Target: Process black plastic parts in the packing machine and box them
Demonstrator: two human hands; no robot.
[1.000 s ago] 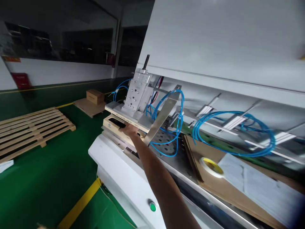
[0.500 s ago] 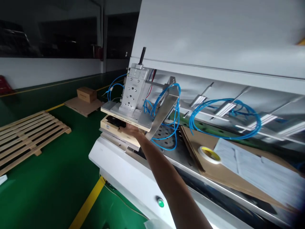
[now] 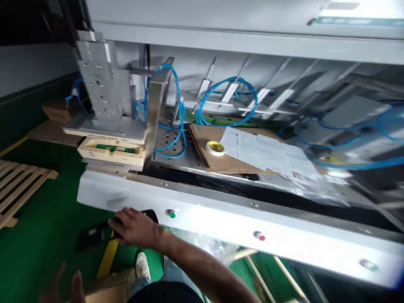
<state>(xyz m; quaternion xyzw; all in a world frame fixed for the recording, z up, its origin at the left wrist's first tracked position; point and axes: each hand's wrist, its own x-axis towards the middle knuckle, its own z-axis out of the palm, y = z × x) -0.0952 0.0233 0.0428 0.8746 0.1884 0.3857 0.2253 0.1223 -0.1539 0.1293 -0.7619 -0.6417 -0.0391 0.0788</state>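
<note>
Black part [image 3: 97,235], flat & dark w/ a small pale label, sits low in front of the white machine's front panel [image 3: 221,219], held by the right hand [image 3: 135,227]. Fingers [image 3: 121,219] curl over its right end, pressed together on top; thumb hidden under, so grip type can't be told exactly. Part is blurred, sticks out to the left of the hand over the green floor [image 3: 47,219] & a yellow line [image 3: 109,256].

Left hand [image 3: 63,286] is at the bottom edge, blurred, fingers spread, holding nothing; a brown box [image 3: 110,290] just beside it. A shoe [image 3: 142,265] shows below the right wrist.

Up on the machine, left end: beige jig [image 3: 112,151] w/ a green strip [image 3: 115,148] lying in its recess, under a grey metal plate [image 3: 104,128] & drilled alu block [image 3: 99,80]. Well apart from both hands. Blue tubes [image 3: 176,105] loop around a steel bracket [image 3: 154,109] next to it. Further right, cardboard [image 3: 202,147] lies on the bed w/ a tape roll [image 3: 215,147] on it & paper sheets [image 3: 265,151] overlapping. Green button [image 3: 172,214] on the panel just right of the right hand, red button [image 3: 259,236] further along. Wood pallet [image 3: 19,185] on the floor at left.
</note>
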